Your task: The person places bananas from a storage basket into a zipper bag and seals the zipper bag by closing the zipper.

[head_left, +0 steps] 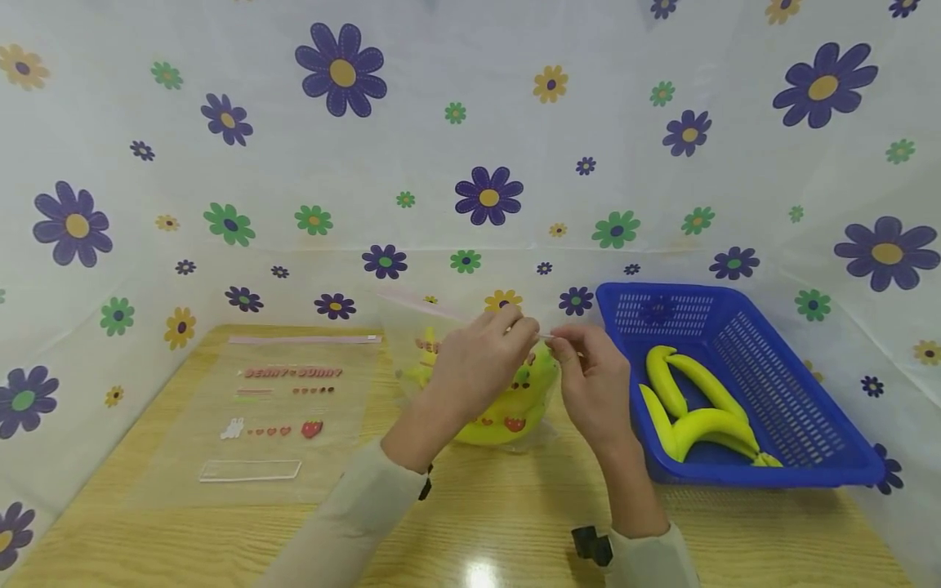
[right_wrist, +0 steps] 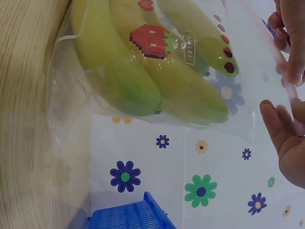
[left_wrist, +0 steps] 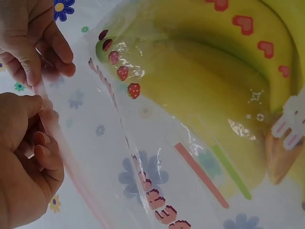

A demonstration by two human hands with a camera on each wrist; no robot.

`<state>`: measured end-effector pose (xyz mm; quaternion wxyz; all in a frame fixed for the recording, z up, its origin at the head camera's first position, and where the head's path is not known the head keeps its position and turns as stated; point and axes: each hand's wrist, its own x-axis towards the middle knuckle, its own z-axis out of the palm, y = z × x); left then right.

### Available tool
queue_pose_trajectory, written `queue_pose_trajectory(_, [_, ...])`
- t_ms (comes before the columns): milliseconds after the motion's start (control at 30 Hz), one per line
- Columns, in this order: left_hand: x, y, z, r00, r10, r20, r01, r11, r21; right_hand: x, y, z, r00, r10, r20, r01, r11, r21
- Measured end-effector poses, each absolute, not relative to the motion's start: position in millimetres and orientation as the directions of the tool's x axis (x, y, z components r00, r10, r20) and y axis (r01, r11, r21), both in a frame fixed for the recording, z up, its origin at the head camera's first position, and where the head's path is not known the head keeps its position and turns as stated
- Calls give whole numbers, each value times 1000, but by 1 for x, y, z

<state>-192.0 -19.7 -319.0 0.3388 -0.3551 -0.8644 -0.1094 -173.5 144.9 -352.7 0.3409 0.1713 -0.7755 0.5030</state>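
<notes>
1. Head view: the clear bag, with bananas inside, is upright at mid-table. The left hand pinches its pink top strip; the right hand pinches the strip's right end. To the right, a blue basket holds loose bananas; to the left lies a flat bag. The left hand and forearm hide part of the bag's front.
2. Left wrist view: both hands pinch the strip, close together. The film looks thin, slick and floppy, likely to crease; the strip, probably stiffer, seems the best hold. The far fingertips are hidden, and the bag's lower part is cut off.
3. Right wrist view: the bananas hang low in the film, so the weight probably sits there; a palm beneath would suit lifting. Both hands are cropped at the right edge; whether the strip is sealed, I cannot tell.
</notes>
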Motion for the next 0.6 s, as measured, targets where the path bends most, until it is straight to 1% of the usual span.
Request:
queue_pose_trajectory(67, [-190, -22, -318, -515, 529, 674, 692, 721, -37, -174, 145, -352, -695, 80, 715, -616, 446, -649])
queue_pose_trajectory(133, [-189, -24, -318, -515, 515, 686, 694, 720, -20, -173, 145, -352, -694, 88, 714, -614, 444, -652])
queue_pose_trajectory(267, [-186, -32, -321, -513, 480, 712, 697, 717, 19, -173, 143, -351, -714, 98, 693, -606, 410, -682])
queue_pose_trajectory(400, [-180, -39, -327, -507, 439, 742, 692, 721, 46, -170, 139, -350, -725, 75, 684, -610, 392, -689])
queue_pose_trajectory(500, [-176, -40, -332, -497, 408, 766, 693, 718, 67, -167, 136, -349, -710, 60, 702, -617, 429, -660])
queue_pose_trajectory(600, [-172, -39, -336, -492, 372, 787, 702, 704, 106, -163, 132, -349, -692, 27, 722, -618, 495, -611])
